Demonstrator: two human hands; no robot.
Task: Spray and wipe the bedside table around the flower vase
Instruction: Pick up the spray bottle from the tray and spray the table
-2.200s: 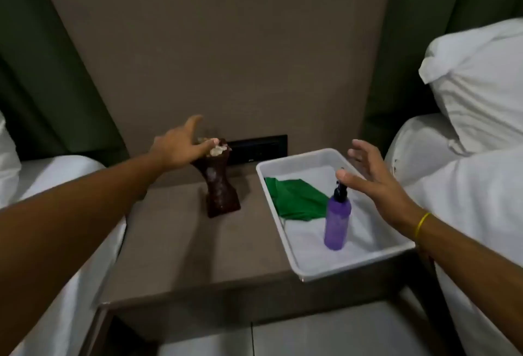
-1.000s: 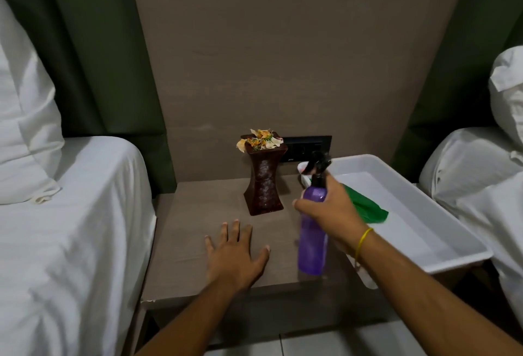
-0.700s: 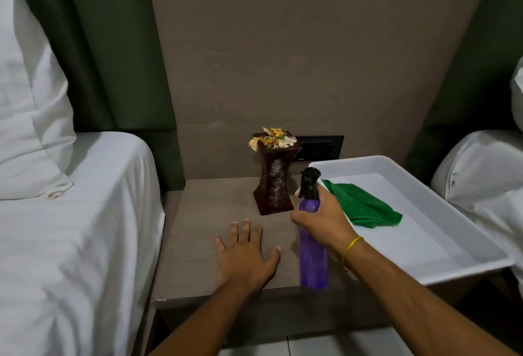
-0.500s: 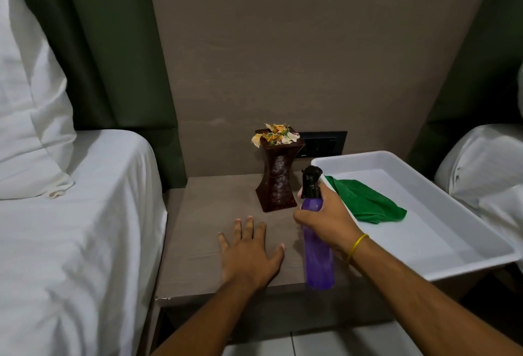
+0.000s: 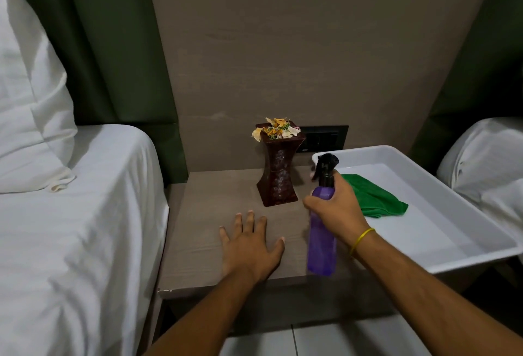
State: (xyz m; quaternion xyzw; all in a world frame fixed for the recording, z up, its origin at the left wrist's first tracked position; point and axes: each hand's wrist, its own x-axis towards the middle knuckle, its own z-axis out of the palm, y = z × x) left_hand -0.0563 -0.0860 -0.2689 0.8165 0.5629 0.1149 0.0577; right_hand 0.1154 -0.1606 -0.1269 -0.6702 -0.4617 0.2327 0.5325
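A dark brown flower vase (image 5: 278,174) with dried petals on top stands at the back of the grey-brown bedside table (image 5: 203,214). My right hand (image 5: 338,209) grips a purple spray bottle (image 5: 322,245) around its neck, held just above the table right of the vase, its black nozzle pointing left toward the vase. My left hand (image 5: 250,248) lies flat, fingers spread, on the table in front of the vase. A green cloth (image 5: 373,200) lies in the white tray (image 5: 441,231) to the right.
White-sheeted beds flank the table: one bed (image 5: 76,228) with a pillow (image 5: 28,106) on the left, another bed (image 5: 486,163) on the right. A black socket panel (image 5: 325,138) sits on the wall behind the vase. The tray overhangs the table's right edge.
My right hand took the spray bottle out of the tray and brought it left beside the vase. My left hand left the vase top and settled flat on the table.
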